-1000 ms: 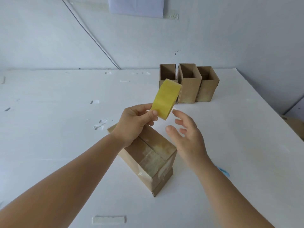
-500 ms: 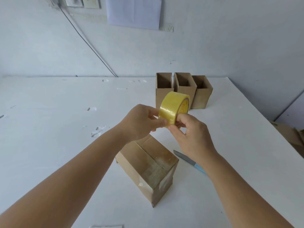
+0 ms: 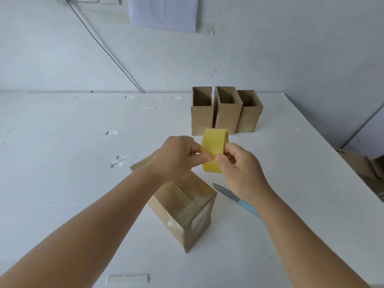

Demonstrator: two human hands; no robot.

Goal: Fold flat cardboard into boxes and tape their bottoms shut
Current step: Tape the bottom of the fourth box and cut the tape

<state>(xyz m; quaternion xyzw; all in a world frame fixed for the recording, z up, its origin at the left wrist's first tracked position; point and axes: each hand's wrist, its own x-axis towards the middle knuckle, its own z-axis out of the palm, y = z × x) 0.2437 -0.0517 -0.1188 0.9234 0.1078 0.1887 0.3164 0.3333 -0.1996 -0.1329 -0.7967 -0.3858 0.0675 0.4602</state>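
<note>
A yellow tape roll is held in the air above the table, between both hands. My left hand grips its left side, thumb on the roll's face. My right hand pinches the roll from the right with thumb and forefinger. Below them a brown cardboard box stands on the white table with its bottom up; clear tape runs across the closed flaps at its near end. Three open cardboard boxes stand upright in a row at the back.
A knife with a light blue handle lies on the table right of the taped box, partly under my right forearm. Scraps of tape lie on the left, and a white strip near the front edge. Flat cardboard sits off the table's right side.
My right hand came up and took hold of the tape roll that my left hand was holding alone. The roll turned from edge-on to face me. The view tilted upward.
</note>
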